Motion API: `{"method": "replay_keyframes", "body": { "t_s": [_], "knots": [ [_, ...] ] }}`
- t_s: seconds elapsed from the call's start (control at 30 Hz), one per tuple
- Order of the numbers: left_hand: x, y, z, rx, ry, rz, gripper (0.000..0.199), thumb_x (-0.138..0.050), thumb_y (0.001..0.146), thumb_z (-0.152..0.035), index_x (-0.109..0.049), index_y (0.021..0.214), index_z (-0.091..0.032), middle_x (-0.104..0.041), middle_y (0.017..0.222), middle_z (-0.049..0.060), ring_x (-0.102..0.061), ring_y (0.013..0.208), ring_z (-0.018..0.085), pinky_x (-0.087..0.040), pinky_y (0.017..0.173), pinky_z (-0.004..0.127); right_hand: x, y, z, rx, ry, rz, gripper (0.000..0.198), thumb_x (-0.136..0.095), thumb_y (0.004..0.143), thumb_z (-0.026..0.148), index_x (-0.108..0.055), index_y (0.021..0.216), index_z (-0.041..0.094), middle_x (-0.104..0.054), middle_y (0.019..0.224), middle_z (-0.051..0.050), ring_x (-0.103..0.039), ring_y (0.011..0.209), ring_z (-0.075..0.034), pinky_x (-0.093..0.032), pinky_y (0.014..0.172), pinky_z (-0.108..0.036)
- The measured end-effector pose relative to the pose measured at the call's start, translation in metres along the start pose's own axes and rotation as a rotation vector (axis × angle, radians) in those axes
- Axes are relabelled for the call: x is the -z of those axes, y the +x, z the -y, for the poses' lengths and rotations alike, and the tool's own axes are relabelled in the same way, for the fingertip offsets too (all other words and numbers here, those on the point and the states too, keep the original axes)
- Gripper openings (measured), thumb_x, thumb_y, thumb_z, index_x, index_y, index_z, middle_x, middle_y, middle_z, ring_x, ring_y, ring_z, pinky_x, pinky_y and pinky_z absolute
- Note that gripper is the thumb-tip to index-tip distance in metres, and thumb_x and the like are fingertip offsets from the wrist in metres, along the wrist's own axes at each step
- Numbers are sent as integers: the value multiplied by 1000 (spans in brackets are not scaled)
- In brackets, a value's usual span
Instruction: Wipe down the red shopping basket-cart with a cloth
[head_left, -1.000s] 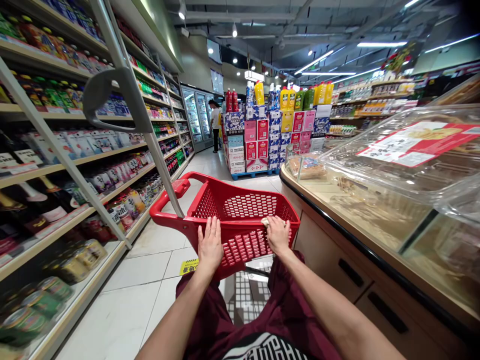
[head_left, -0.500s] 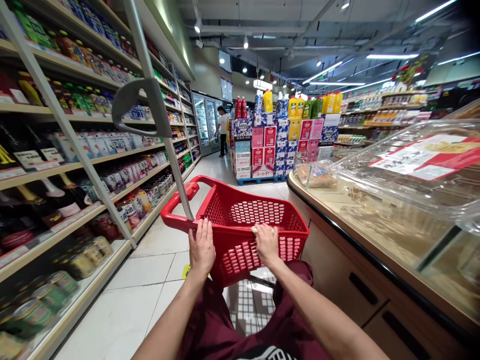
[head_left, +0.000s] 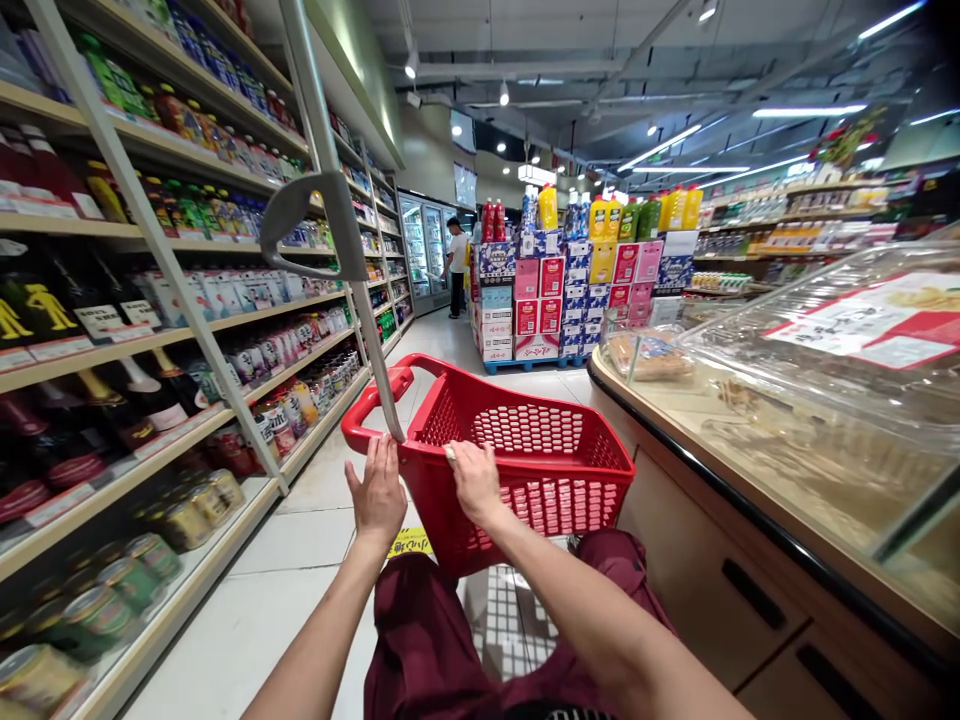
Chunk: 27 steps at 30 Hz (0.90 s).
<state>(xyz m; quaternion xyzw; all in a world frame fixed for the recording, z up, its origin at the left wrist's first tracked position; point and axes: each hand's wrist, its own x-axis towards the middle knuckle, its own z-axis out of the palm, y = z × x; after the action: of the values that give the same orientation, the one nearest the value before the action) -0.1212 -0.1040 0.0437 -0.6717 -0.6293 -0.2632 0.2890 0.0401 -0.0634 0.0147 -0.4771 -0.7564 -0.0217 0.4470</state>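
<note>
A red plastic rolling shopping basket (head_left: pixel 540 505) with perforated walls stands in front of my knees; nothing shows inside the part of it I can see. Its metal pull rod rises on the left to a grey loop handle (head_left: pixel 330 230). My left hand (head_left: pixel 380 495) rests with stretched fingers and spread thumb against the basket's near side, beside the foot of the rod. Fingers of my right hand (head_left: pixel 476 485) are curled over the near rim. A small pale spot shows at that hand's fingertips, too small to make out.
Shelves of bottles and cans (head_left: pixel 180 270) line the left. On the right stands a glass-topped counter (head_left: pixel 720 400) with clear plastic food packs (head_left: pixel 862 340). Ahead are stacked drink cartons (head_left: pixel 540 300) and a person in a white top (head_left: pixel 456 260). A yellow floor sticker (head_left: pixel 410 542) lies near my left knee.
My right hand has slid left along the basket's rim, closer to my left hand. My left hand has shifted slightly left, its thumb spread wider. The view has turned slightly left.
</note>
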Motion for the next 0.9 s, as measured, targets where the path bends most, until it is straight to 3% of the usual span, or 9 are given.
{"method": "replay_keyframes", "body": {
  "t_s": [0.13,0.2,0.3,0.43,0.63,0.9],
  "knots": [
    [-2,1,5,-51,9,-57,63,-32,74,-7,-22,136,-14,-38,137,13,-34,127,21,2,107,53,-21,29,48,112,26,8,34,-38,89,20,-50,121,17,-55,122,-6,-44,116,-19,-24,101,-38],
    [-3,2,7,-64,16,-68,63,-32,75,-7,-20,137,-14,-38,137,13,-34,127,21,2,107,54,-20,32,47,149,19,8,34,-40,90,22,-48,123,20,-55,123,-5,-44,115,-18,-24,101,-37],
    [-3,0,2,-40,17,-69,64,-31,76,-7,-15,137,-12,-34,139,14,-30,129,21,2,107,54,-2,11,4,107,-16,-14,32,-37,92,23,-48,121,27,-59,117,-3,-51,106,-15,-21,102,-40],
    [-5,-4,-26,-53,-3,-11,65,-32,74,-8,-15,137,-10,-28,141,14,-23,132,22,0,108,52,23,-24,-55,-28,-125,-48,32,-34,91,20,-52,118,22,-62,111,-6,-53,101,-17,-18,102,-45],
    [-17,-2,-66,-194,4,128,61,-29,74,-6,-24,135,-11,-27,142,10,-18,134,20,-4,109,52,9,-23,-48,40,-130,-35,36,-37,89,17,-49,122,25,-57,120,-4,-44,115,-18,-12,105,-44],
    [-20,-4,-86,-221,6,178,61,-29,73,-5,-27,134,-9,-26,142,9,-17,134,20,-6,109,51,43,-48,-108,-99,-269,-91,35,-33,90,18,-52,119,21,-59,117,-7,-46,114,-21,-13,103,-49]
  ]
}}
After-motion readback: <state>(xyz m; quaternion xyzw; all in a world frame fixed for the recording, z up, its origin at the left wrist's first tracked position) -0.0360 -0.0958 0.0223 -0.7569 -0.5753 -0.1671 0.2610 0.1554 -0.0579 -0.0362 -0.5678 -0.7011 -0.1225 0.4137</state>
